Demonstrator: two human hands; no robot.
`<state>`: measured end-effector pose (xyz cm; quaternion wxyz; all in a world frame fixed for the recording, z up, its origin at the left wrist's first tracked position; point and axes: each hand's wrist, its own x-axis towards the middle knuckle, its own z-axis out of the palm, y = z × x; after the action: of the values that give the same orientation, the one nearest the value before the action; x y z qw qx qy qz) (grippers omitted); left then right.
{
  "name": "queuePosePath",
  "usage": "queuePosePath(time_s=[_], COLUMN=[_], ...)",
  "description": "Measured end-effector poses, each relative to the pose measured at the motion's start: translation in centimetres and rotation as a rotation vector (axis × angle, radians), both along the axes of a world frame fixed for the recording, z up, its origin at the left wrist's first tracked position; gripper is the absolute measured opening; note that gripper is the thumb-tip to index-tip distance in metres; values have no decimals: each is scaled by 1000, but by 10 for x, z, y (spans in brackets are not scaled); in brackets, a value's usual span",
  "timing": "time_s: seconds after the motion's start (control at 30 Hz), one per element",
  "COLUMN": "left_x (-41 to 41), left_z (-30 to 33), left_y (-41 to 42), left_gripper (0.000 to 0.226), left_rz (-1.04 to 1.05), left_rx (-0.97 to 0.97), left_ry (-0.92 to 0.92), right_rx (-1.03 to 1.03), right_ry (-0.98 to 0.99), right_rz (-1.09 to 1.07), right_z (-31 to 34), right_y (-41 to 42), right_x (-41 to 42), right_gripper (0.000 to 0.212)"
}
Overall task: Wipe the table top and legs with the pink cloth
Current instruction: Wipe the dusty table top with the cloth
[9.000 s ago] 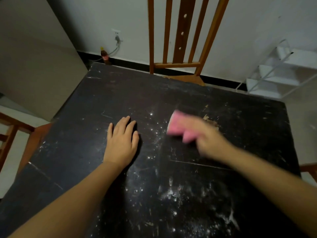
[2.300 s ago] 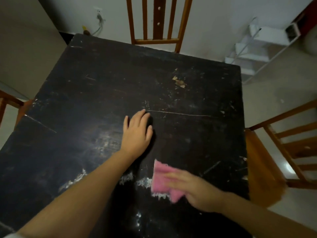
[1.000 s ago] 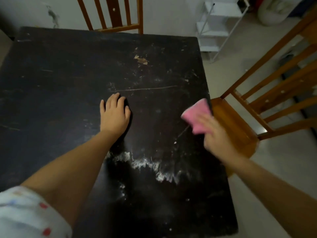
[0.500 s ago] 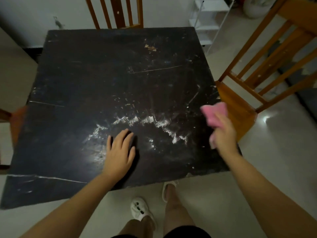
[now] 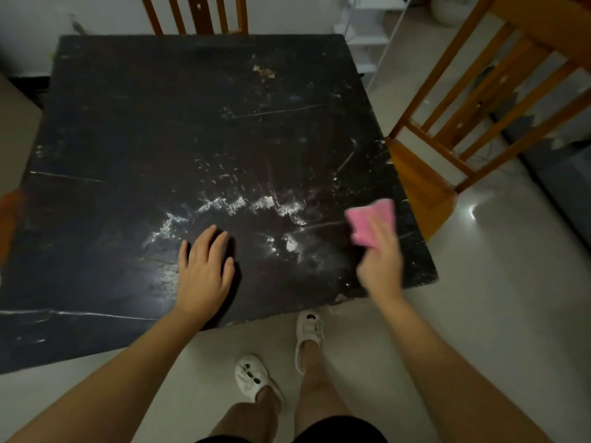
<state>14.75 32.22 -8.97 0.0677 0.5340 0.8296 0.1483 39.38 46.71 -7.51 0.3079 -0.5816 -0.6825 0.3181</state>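
Left hand (image 5: 203, 272) flat on near surface (image 5: 96, 219), fingers straight, released, grasping nothing; bracing only. Right hand (image 5: 380, 260) near right edge, fingers clenched round pink cloth (image 5: 371, 223); cloth on or just above surface, blur hides contact. White residue band (image 5: 243, 204) mid-surface, between hands and beyond: not cleared. Far: tan chip (image 5: 263, 71) and scratches look like damage, not dirt. Top partly wiped at best. Legs not in view, judged not started. Well under half done.

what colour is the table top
Black, with white streaks and scratches, on the table top; head view.
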Motion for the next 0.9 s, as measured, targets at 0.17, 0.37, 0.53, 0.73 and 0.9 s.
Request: queuePosePath(time_s=[0.17,0.37,0.53,0.73,0.9], left_x=[-5,-6,-7,-6,-4], left_z=[0,1,-2,-4,-4], left_y=[-30,-35,-34,-33,-33], left_gripper=[54,54,51,50,46], left_rz=[166,236,207,221,264], left_rx=[-1,-64,-108,-103,-66], left_ry=[-25,15,38,64,80], right_rx=[-41,-93,-121,-19,124], right_ry=[-235,10,137,-156,-83], right_rz=[-207,276,113,647,1130], right_z=[-22,-15,1,0,-24], right_y=[-6,-80,70,90,-27], right_x=[44,-80,-84,-103,-82], right_gripper=[58,65,45,48,62])
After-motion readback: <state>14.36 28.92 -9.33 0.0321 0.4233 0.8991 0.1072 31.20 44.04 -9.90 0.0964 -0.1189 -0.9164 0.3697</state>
